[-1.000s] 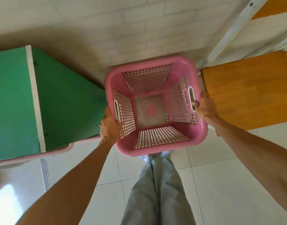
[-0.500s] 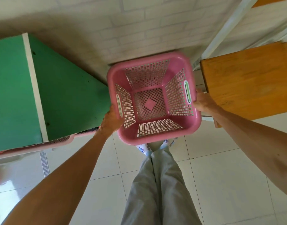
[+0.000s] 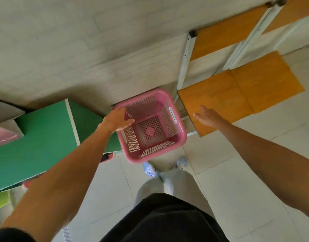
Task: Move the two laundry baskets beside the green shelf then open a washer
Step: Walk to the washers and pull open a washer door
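Note:
An empty pink laundry basket (image 3: 151, 130) with a lattice wall stands on the tiled floor against the wall, between the green shelf (image 3: 43, 137) on its left and an orange wooden shelf unit on its right. My left hand (image 3: 118, 119) hovers over the basket's left rim, fingers apart, holding nothing. My right hand (image 3: 205, 116) is lifted off the basket to its right, open above the orange board. A pink edge of another basket (image 3: 107, 157) peeks out from under the green shelf.
The orange wooden shelf unit (image 3: 237, 96) with a white metal frame (image 3: 184, 63) stands right of the basket. A brick wall runs behind. My feet (image 3: 165, 167) are just in front of the basket on pale floor tiles. No washer is in view.
Both hands let go of the pink basket's handles and lifted away. The basket now rests on the floor beside the green shelf, and my head has risen.

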The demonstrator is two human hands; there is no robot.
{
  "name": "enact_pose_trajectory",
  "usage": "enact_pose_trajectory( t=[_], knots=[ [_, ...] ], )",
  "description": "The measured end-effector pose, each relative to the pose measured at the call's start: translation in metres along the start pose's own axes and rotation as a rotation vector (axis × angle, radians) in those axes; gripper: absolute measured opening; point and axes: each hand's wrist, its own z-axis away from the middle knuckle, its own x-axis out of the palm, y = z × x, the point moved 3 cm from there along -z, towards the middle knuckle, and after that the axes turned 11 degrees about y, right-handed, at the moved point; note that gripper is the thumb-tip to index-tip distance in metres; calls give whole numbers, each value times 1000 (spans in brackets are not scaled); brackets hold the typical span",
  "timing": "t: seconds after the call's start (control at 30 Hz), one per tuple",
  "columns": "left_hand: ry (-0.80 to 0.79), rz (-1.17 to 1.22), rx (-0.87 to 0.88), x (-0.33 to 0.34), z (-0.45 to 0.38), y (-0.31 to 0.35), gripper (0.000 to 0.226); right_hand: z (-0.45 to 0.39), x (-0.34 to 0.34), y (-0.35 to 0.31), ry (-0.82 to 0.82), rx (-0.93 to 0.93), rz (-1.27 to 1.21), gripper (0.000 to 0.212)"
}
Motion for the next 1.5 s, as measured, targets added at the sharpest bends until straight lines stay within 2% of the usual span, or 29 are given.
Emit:
enact_pose_trajectory(
  t=[0.17, 0.3, 0.53, 0.77, 0.93, 1.03, 1.17, 1.5],
  knots=[
    [34, -128, 91, -50, -24, 81, 76, 40, -78, 109, 101, 196, -33, 67],
    [6, -209, 213, -72, -43, 181, 84, 86, -136, 218, 214, 373, -129, 71],
    [-3, -182, 439, -68, -25, 434, 90, 183, -230, 400, 383, 585, -226, 72],
    [18, -194, 701, -26, 23, 700, 90, 255, -326, 579, 502, 698, -209, 70],
    [-7, -103, 881, 1, 62, 858, 94, 288, -387, 684, 581, 765, -198, 67],
    [-41, -70, 953, 7, 71, 934, 98, 292, -419, 735, 607, 779, -218, 69],
    [17, -164, 1037, 8, 60, 1022, 102, 282, -456, 788, 605, 780, -221, 70],
    [101, -306, 1187, 15, -36, 1261, 98, 191, -552, 944, 619, 875, -307, 70]
  ],
)
